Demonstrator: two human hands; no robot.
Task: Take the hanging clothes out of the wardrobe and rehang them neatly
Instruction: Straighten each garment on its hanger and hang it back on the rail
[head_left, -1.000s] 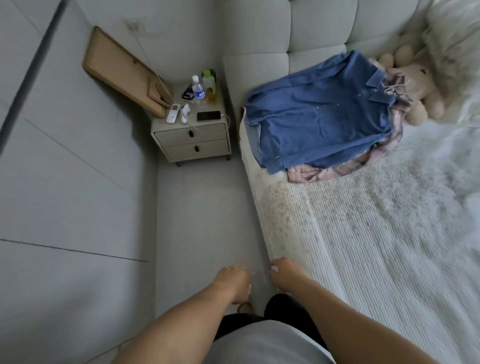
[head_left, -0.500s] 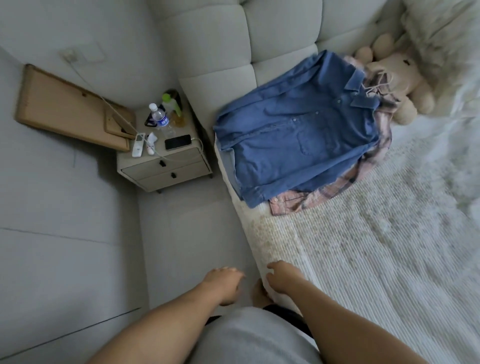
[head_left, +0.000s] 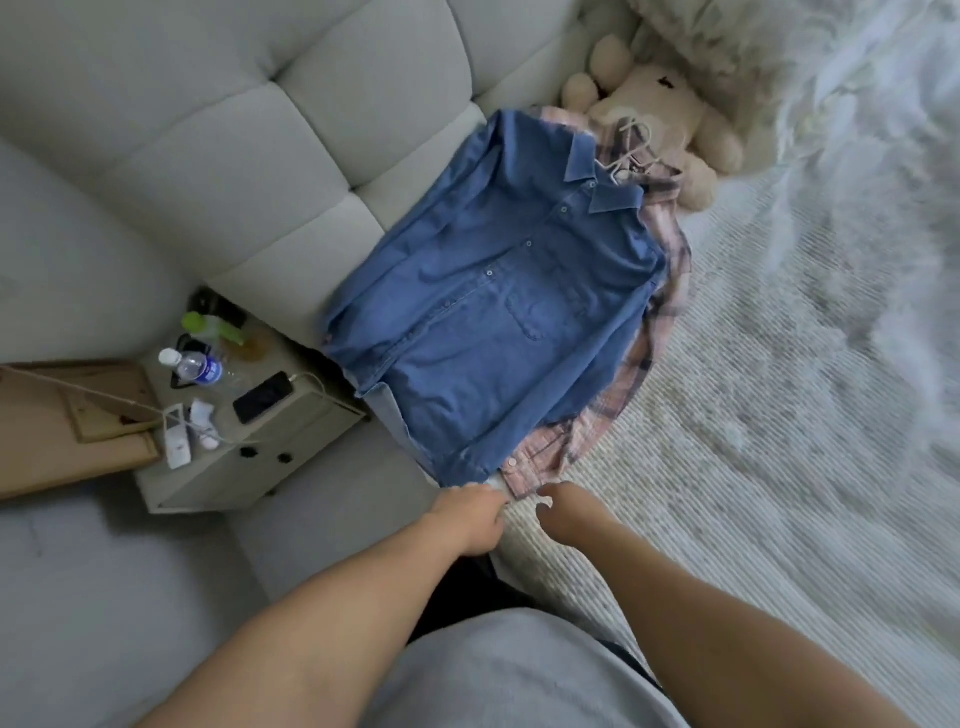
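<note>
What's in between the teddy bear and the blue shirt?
In the head view, a pink plaid shirt lies under the blue shirt, sticking out toward the teddy bear. Pale hangers rest at the collars, their hooks lying across the bear.

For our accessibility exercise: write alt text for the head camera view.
A blue denim shirt lies on a pink plaid shirt on a white bed; the left hand and right hand reach its hem. A bedside table stands alongside.
</note>
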